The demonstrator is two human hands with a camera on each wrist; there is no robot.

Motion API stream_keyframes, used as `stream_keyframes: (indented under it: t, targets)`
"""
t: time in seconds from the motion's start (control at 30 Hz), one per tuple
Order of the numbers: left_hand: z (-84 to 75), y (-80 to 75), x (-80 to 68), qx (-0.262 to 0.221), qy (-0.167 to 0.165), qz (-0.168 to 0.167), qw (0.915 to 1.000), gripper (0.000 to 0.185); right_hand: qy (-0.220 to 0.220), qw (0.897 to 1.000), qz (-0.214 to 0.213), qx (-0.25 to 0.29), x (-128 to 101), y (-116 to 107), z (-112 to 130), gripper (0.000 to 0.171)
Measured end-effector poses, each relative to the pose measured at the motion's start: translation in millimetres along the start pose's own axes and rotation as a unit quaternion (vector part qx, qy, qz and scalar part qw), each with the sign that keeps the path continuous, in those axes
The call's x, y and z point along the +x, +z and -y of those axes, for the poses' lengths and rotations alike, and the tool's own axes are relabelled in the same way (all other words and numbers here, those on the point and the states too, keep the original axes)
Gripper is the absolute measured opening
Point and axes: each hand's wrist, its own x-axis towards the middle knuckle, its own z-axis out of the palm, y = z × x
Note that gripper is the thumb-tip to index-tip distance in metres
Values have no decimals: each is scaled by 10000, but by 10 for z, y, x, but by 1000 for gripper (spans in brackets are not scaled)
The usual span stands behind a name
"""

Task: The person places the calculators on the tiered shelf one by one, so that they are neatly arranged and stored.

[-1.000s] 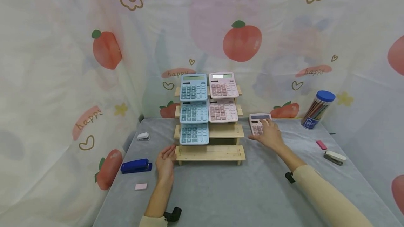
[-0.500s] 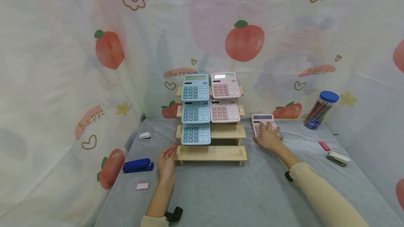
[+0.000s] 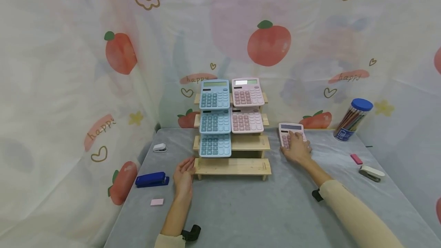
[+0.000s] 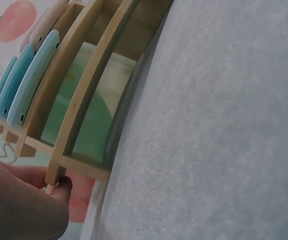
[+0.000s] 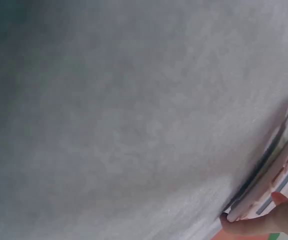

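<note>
My left hand (image 3: 183, 179) is at the left end of the stepped wooden rack (image 3: 232, 167). In the left wrist view, its thumb and a finger pinch the end of the lowest shelf (image 4: 79, 112). At the back right, my right hand (image 3: 298, 151) grips a pink calculator (image 3: 291, 127) from above. The thumb is on one edge and fingers lie over the keys. The right wrist view shows a dark shadow beneath the calculator's edge (image 5: 264, 195). Blue calculators (image 3: 215, 95) fill the rack's left column on three steps; two pink calculators (image 3: 247, 92) lean on the upper right.
On the left are a white stapler (image 3: 160, 147), a blue stapler (image 3: 152, 179) and a pale pink eraser (image 3: 157, 202). On the right stand a blue-lidded pencil jar (image 3: 352, 121), a deep pink eraser (image 3: 356, 159) and a white-and-grey stapler (image 3: 371, 173). Patterned curtains border the grey table.
My right hand has come down onto the pink calculator and taken hold of it; the calculator has shifted slightly right. My left hand keeps its place at the rack.
</note>
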Motion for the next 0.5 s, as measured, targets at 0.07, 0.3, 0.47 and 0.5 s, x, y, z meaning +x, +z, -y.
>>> stream_keyframes:
  t: [0.07,0.3,0.47,0.5]
  targets:
    - [-15,2,-7,3,-33,-6,10000,52,-24,9998,-153,132,-25,-35,22,86]
    - [-42,-1,-40,-79,-115,90,9999,55,-373,9980,-479,189,-163,-240,149,85]
    - [-37,-2,-31,-73,-99,135,9998,54,-687,9959,-578,48,-380,-437,301,87]
    - [-39,-2,-31,-72,-96,136,9998,54,-768,9951,-623,6,-424,-475,329,87]
